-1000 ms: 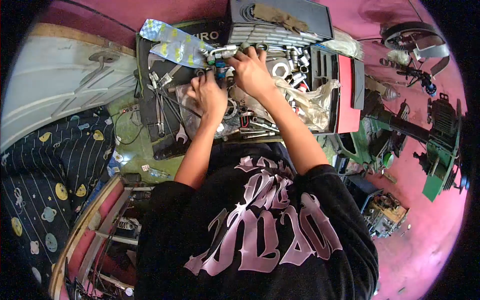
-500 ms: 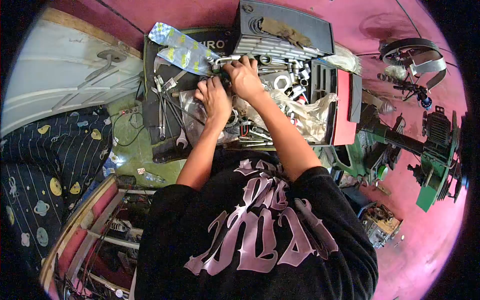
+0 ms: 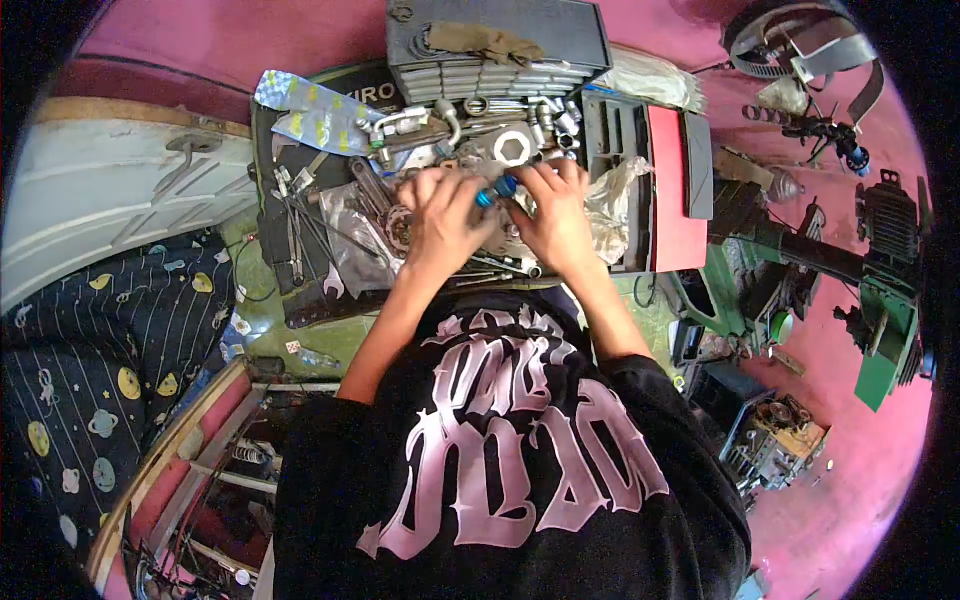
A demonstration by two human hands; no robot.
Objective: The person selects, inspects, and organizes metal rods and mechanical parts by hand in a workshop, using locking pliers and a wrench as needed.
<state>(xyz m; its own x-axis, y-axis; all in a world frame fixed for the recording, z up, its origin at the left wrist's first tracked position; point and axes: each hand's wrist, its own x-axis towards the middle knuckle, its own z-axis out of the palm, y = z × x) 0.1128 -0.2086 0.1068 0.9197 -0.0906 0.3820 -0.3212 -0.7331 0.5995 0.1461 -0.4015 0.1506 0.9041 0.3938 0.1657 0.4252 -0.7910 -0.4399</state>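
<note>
A small shiny blue part [image 3: 496, 191], with a darker band at its middle, is held between my two hands above the pile of tools. My left hand [image 3: 440, 222] has its curled fingers at the part's left end. At the other end, the fingers and thumb of my right hand [image 3: 556, 220] close on it. Motion blurs the fingertips, so the part's exact kind does not show. Just beyond my hands lie a large hex ring [image 3: 512, 148], sockets [image 3: 566, 125] and an elbow-shaped metal piece [image 3: 449, 122]. A crumpled clear plastic bag [image 3: 355, 235] lies left of my left hand.
A grey drawer cabinet [image 3: 500, 40] stands at the back of the bench. A blue and yellow strip packet [image 3: 320, 115] lies at the back left, near long tools and an open-end wrench [image 3: 333, 281]. At the right is a red-edged case [image 3: 678, 190].
My hands have come back toward me from the tool pile, the right one moving further right. The blue part now shows between them. The camera view has shifted.
</note>
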